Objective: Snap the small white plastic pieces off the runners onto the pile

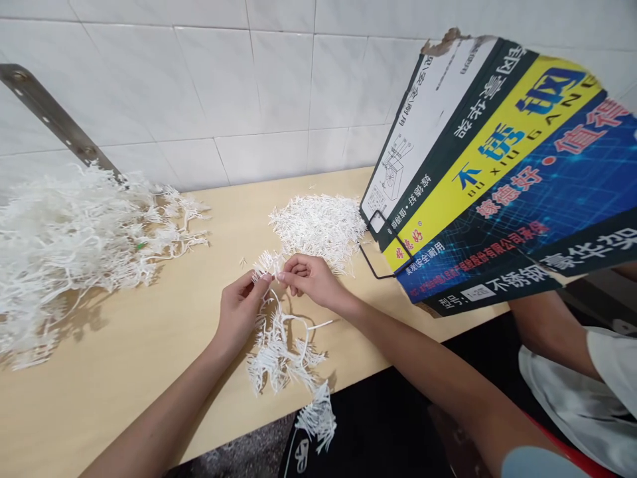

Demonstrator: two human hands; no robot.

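Between the thumb and fingers of my left hand [239, 304] is a white branched plastic strand [269, 263], its thin prongs fanning out above the fingertips. My right hand [312, 281], fingers curled, pinches at the right side of the same bunch of prongs. Below both hands, a tangle of white branched strands [281, 352] hangs and lies near the table's front edge. Just beyond my right hand is a low heap of small loose white pieces [321, 226]. What exactly sits inside the right pinch is partly hidden by the fingers.
A large pile of white branched strands [74, 232] covers the table's left side. On the right a printed cardboard sheet [478, 179] stands tilted, with a black wire frame [383, 245] at its lower corner. Another person's arm [552, 332] shows behind it. More strands [318, 418] lie on dark cloth below.
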